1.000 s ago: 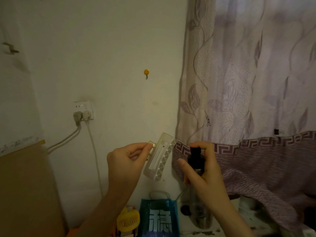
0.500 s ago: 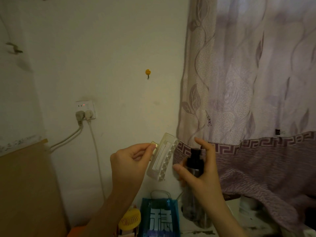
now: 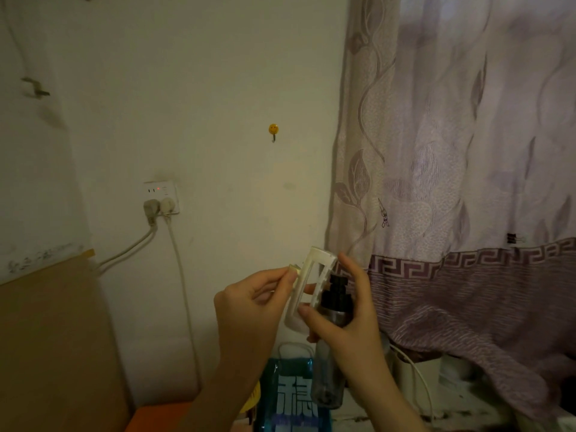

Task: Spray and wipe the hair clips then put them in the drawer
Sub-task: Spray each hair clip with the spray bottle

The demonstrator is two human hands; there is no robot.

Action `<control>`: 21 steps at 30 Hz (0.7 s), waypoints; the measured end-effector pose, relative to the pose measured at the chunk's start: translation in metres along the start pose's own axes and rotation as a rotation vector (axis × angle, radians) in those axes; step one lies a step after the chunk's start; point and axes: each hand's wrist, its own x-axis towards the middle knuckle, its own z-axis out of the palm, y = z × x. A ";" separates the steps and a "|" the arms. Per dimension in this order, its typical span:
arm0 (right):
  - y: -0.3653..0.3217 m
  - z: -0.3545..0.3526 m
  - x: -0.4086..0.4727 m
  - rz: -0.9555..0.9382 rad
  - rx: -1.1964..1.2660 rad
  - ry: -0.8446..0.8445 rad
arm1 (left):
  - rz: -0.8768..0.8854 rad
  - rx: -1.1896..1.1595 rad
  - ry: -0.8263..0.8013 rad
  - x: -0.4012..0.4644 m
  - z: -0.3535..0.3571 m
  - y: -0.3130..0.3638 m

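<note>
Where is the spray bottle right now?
In the head view, the spray bottle is low and centre, gripped by the right hand, beside the hair clip pinched in the left hand.

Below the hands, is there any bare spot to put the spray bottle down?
Little shows. Under the spray bottle it is crowded: blue bag, yellow object, white cable. Only an orange surface between the brown board and the left arm looks bare.

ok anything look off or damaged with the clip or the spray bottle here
Nothing stands out. The left hand pinches the white hair clip, which looks whole, and the right hand holds the spray bottle upright beside it, forefinger raised over the black nozzle. No spill shows.
</note>
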 end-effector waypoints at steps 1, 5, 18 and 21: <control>-0.001 -0.002 0.000 0.006 0.017 0.000 | -0.048 -0.041 -0.044 0.000 -0.002 0.001; -0.003 -0.009 0.002 0.023 0.059 -0.027 | -0.046 -0.054 -0.201 0.003 -0.010 -0.001; -0.005 -0.022 0.004 0.084 0.049 -0.114 | -0.253 -0.267 -0.578 0.017 -0.018 -0.005; -0.004 -0.023 0.003 0.081 0.035 -0.116 | -0.263 -0.283 -0.553 0.017 -0.016 -0.005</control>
